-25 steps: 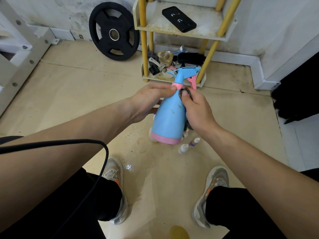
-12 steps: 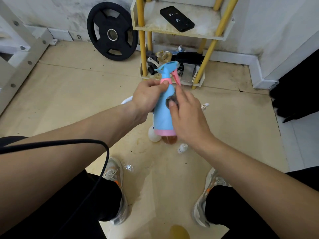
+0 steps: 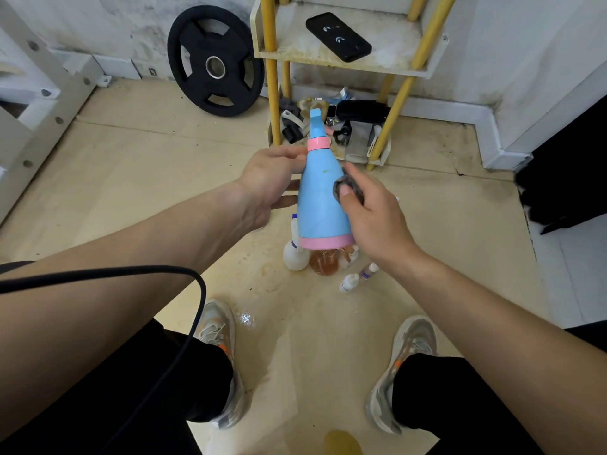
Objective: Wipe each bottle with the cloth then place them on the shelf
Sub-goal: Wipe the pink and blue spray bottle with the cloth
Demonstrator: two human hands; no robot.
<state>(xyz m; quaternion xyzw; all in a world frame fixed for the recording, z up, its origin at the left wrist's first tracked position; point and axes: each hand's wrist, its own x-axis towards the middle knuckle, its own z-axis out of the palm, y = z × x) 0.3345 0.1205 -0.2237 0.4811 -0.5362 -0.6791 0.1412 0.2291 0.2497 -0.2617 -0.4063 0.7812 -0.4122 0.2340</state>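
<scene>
1. A pale beige floor [image 3: 131,178], wet and stained in patches, fills the room. Nearest on it stand two grey trainers [image 3: 218,326], and a black cable [image 3: 131,274] loops over the left forearm.
2. The left hand [image 3: 266,182] curls its fingers round the neck of a light-blue plastic spray bottle with pink collar and base [image 3: 320,198], held in the air above the floor, nozzle pointing away.
3. The right hand [image 3: 371,218] pinches a dark grey cloth [image 3: 348,188] under its thumb against the bottle's side. Most of the cloth is hidden in the palm.
4. Beneath the base, partly hidden, stand a white bottle [image 3: 294,257] and an amber bottle [image 3: 323,266]. Two small white dropper bottles [image 3: 348,283] lie beside them.
5. Beyond is a yellow-posted shelf unit [image 3: 271,77], its top cut off. The upper tier carries a flat black device [image 3: 338,37]. The bottom tier holds jumbled clutter [image 3: 348,126], hard to make out.
6. A black weight plate [image 3: 215,65] leans on the wall.
</scene>
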